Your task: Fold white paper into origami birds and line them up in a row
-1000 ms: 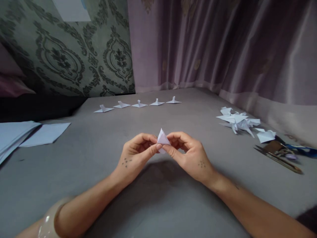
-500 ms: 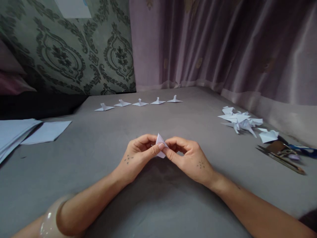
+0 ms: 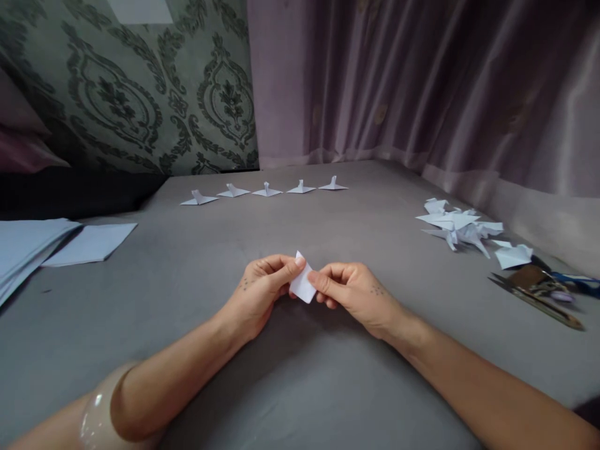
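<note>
A small folded piece of white paper [image 3: 302, 287] is held up above the grey surface, between both hands. My left hand [image 3: 263, 284] pinches its upper left edge, thumb on the near face. On the right side, my right hand [image 3: 349, 287] grips the paper's edge between thumb and curled fingers. The paper has a pointed top and a flat, roughly diamond-shaped lower part. Its far side and some fingertips behind it are hidden.
Several folded paper figures [image 3: 267, 190] stand in a row at the back. A heap of folded papers [image 3: 452, 225] lies at the right, near scissors [image 3: 537, 303] and keys. White sheets [image 3: 32, 250] are stacked at the left. A curtain [image 3: 375, 81] hangs behind.
My left thumb has moved up toward the paper's tip, and the right hand has shifted slightly outward. More of the paper's lower face now shows. The view has tilted slightly.
</note>
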### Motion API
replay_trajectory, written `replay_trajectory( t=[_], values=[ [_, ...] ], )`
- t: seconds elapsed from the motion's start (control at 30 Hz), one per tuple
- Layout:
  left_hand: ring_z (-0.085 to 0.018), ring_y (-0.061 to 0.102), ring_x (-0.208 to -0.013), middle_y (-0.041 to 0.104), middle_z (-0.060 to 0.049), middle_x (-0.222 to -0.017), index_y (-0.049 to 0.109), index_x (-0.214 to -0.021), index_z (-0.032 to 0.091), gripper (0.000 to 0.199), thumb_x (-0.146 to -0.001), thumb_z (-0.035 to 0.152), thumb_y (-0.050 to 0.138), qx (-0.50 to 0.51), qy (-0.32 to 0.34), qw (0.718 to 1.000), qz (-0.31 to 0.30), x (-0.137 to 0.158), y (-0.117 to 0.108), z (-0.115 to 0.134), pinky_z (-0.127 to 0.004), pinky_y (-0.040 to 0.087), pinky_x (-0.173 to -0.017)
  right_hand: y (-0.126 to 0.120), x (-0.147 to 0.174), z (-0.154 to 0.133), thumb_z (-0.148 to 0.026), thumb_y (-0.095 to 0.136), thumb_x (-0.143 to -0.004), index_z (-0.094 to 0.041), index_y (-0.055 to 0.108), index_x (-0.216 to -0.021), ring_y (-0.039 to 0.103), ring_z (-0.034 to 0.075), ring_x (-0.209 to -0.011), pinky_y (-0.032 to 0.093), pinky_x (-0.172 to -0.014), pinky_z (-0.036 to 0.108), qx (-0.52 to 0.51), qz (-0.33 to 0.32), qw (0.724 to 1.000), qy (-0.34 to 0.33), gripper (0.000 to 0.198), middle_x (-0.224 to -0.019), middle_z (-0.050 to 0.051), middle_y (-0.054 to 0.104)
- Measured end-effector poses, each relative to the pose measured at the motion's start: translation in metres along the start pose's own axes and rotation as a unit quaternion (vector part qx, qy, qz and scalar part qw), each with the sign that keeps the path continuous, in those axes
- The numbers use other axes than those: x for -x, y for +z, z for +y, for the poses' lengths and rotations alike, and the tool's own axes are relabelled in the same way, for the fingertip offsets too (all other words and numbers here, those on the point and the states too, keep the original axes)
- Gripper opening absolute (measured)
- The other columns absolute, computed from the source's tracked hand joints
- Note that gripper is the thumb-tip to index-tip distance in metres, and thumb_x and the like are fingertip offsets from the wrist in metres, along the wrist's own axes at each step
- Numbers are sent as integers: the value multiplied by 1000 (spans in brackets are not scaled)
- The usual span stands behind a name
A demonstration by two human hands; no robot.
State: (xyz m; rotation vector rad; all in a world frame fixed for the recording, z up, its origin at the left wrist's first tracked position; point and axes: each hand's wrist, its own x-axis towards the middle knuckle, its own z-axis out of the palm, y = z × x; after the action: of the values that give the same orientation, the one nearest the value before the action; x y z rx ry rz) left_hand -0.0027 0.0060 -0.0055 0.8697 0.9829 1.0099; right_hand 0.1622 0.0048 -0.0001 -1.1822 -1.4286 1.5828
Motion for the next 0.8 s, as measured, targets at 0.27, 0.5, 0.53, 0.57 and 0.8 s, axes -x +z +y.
replay_trajectory(
  t=[0.27,0.5,0.53,0.57,0.8],
  values=[
    [-7,52,-50,62,-2,-63,63,-79,12,29,-73,39,71,-30,-18,998,-51,0,0,1,-20,42,-51,-4,-3,3,-49,64,-76,-16,57,-62,38,6,-49,29,-45,21,0,13,1000,16,36,-56,-3,50],
    [-6,52,-44,59,0,-54,59,-73,12,24,-78,34,68,-15,-60,996,-68,-3,-3,0,-16,39,-43,-3,-3,4,-53,55,-83,-14,64,-70,40,6,-52,29,-46,20,-19,-41,998,34,42,-63,0,54],
    [-6,52,-43,59,1,-54,58,-73,13,24,-78,34,67,-14,-64,996,-68,-3,-3,0,-16,38,-42,-3,-3,4,-53,54,-83,-14,64,-70,40,6,-51,30,-46,20,-28,-48,998,37,42,-63,-1,54],
    [-5,51,-43,58,1,-53,58,-72,13,24,-79,34,67,-14,-67,995,-68,-4,-4,0,-15,37,-42,-4,-3,4,-53,54,-84,-14,65,-71,40,6,-51,30,-46,20,-36,-55,997,41,42,-62,-1,54],
    [-6,51,-44,58,2,-56,54,-91,15,26,-80,36,65,-32,-52,997,-53,-4,-4,-2,-16,37,-42,-3,-2,0,-47,60,-82,-11,66,-74,34,1,-45,23,-40,15,-91,-73,990,77,37,-59,-3,49]
  ],
)
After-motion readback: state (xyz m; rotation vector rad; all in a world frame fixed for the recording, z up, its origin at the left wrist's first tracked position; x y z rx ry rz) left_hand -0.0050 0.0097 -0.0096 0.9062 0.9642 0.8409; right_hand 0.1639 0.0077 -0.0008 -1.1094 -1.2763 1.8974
